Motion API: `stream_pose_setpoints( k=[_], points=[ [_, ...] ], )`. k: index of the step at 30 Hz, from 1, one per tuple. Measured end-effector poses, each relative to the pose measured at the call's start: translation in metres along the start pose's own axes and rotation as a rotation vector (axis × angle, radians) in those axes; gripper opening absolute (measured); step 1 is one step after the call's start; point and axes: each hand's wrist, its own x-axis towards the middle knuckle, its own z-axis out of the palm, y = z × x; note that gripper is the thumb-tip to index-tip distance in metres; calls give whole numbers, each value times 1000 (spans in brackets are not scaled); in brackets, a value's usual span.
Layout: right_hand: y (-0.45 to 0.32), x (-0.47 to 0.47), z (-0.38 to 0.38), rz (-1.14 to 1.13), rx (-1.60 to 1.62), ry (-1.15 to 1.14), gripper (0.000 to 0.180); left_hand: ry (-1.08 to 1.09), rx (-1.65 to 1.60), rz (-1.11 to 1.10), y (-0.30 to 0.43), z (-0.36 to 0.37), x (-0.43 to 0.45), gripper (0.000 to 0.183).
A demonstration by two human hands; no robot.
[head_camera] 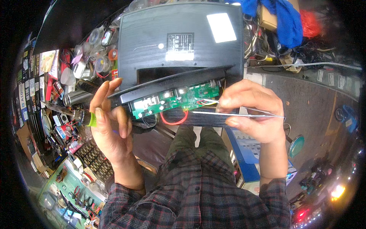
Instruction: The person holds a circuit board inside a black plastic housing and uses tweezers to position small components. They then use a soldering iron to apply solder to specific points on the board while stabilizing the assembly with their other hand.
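My left hand (110,126) grips what looks like a soldering iron (75,115) with a green band, its metal end pointing left, away from the board. A pair of metal tweezers (248,115) is in my right hand (254,108), tips spread above the right part of a green circuit board (168,101). Thin coloured wires (207,102) lie by the upper tip. The board sits tilted in a long black plastic panel (168,80), at the edge of a dark wood-grain cabinet (154,31). A red wire (173,124) loops from the board's lower edge.
A rectangular opening (154,73) shows in the cabinet behind the panel. Plastic tubs (101,63) and a metal cylinder (75,98) crowd the left. Pliers and other tools (83,196) lie on a green mat (68,184). Cables and blue cloth (286,23) are at upper right.
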Motion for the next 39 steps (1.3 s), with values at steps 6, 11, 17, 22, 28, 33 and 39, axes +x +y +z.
stream_pose_setpoints(
  k=[6, 11, 17, 22, 28, 33, 39],
  points=[
    [-19, -26, -4, 194, 134, -17, 30, -16, 33, -22, -7, -1, 5, 42],
    [-39, -38, -21, 306, 381, -110, 59, -30, -69, -17, -15, -7, 7, 34],
    [-55, -26, -17, 349, -147, -176, 34, -58, -49, 7, -20, -13, 13, 34],
    [-47, -13, -3, 162, -452, -162, 43, -75, -60, 32, -21, -14, 14, 34],
    [-27, 6, -8, -63, -684, -263, 48, -81, -43, 67, -22, -14, 15, 35],
    [-11, 10, -9, -188, -792, -238, 42, -77, -42, 97, -25, -11, 12, 37],
    [1, 13, -8, -238, -818, -210, 33, -107, -35, 111, -26, -12, 13, 37]
  ],
)
